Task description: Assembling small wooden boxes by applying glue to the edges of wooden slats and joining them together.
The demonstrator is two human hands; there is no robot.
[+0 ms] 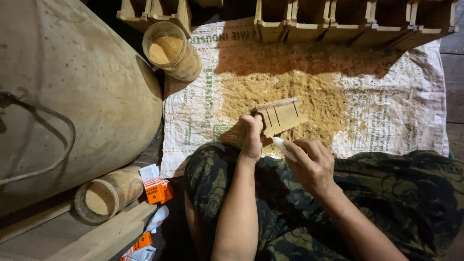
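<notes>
1. Here, the left hand (252,137) pinches the near left corner of a small wooden frame (281,116), thumb on top and fingers curled under its edge.
2. The frame is a flat, pale piece of slatted wood with a raised strip along its far edge. Its long axis runs from lower left to upper right, tilted slightly, and the free end points right and away from the person.
3. The frame hangs just above a heap of sawdust (290,94), over the person's knees.
4. The right hand (311,164) is closed around a small white tube (282,146), fingers wrapped over it. The tube's nozzle points up and left and meets the near edge of the frame.
5. The sawdust is fine, tan and loose. It lies on a white woven sack (396,111) spread flat on the floor, creased and printed in green.
6. Beyond the sack stands a row of wooden boxes (357,21), open, thin-walled and of the same pale wood.
7. A clear round jar (172,50) of sawdust leans at the sack's far left corner, its mouth facing the camera.
8. A large rounded drum (72,87), dull, stained and rough, fills the left side, with a wire loop across it.
9. A second, tube-shaped jar (108,193) lies on its side below the drum, beside an orange carton (157,188).
10. The person wears dark green patterned cloth (386,203).
</notes>
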